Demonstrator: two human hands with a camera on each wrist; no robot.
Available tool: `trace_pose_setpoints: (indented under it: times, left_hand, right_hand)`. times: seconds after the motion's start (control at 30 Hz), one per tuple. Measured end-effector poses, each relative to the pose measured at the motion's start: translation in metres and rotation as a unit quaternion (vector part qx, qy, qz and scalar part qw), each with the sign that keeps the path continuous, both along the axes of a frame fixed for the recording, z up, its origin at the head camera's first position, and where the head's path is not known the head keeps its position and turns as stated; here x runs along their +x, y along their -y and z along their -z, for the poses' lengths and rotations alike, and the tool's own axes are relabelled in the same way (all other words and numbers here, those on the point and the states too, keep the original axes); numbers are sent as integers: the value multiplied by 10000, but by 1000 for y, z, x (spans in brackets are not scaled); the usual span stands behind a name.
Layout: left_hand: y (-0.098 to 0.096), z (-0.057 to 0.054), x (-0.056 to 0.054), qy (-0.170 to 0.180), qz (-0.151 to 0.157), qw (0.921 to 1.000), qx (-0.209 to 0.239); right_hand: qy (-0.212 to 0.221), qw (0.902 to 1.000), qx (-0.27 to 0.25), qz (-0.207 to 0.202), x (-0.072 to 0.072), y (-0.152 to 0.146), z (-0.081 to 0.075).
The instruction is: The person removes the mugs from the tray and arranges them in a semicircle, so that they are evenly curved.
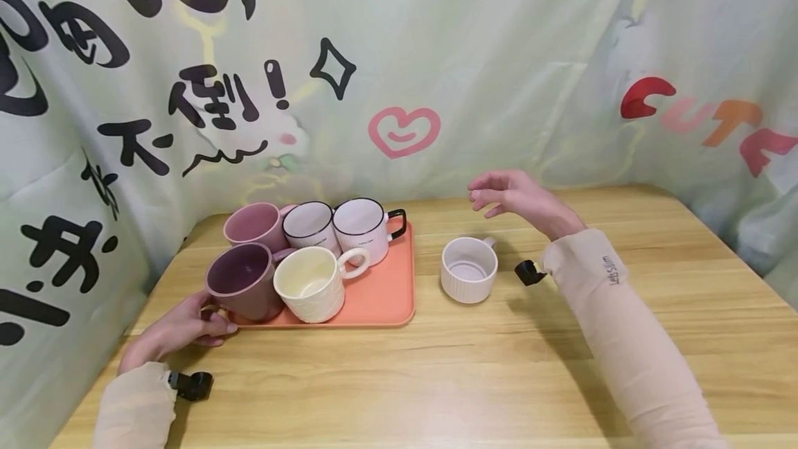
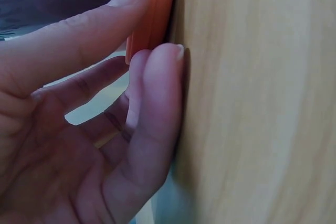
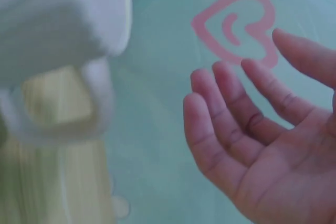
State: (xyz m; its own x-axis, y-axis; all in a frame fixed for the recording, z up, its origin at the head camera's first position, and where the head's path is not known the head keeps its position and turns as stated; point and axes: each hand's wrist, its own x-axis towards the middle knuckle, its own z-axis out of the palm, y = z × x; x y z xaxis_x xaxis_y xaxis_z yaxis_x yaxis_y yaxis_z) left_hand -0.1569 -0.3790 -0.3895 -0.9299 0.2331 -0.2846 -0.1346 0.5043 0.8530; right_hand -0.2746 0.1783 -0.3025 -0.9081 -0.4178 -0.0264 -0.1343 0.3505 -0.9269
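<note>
My left hand (image 1: 181,328) grips the near left corner of an orange tray (image 1: 380,303); in the left wrist view the thumb lies on its rim (image 2: 152,11) and a finger is below. The tray bears a dark purple mug (image 1: 249,289) close by that hand, a cream mug (image 1: 312,289) with a ring handle, a pink mug (image 1: 254,224) and two white mugs with black rims (image 1: 309,224). My right hand (image 1: 517,196), fingers loosely bent and holding nothing, hovers behind and right of a small ribbed white cup (image 1: 469,276). That cup stands on the table, its handle pointing backward.
The wooden table (image 1: 374,386) ends at the back against a pale printed curtain (image 1: 499,89), which also hangs along the left side. The white cup stands just right of the tray's right edge.
</note>
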Motion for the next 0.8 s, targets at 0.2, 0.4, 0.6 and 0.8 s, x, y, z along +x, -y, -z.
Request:
trace_pose_setpoints:
  times: [0.2, 0.4, 0.6, 0.8]
  left_hand:
    - [-1, 1, 0, 38, -36, 10000, 0]
    - [0, 0, -1, 23, -23, 10000, 6]
    - [1, -1, 0, -12, 39, 10000, 24]
    - [1, -1, 0, 29, 65, 10000, 50]
  right_hand:
    - [109, 9999, -102, -13, 2, 17, -9]
    - [136, 9995, -263, -46, 3, 36, -18]
    - [232, 9980, -585, -113, 5, 65, -19]
    - [285, 9967, -736, -197, 12, 86, -16]
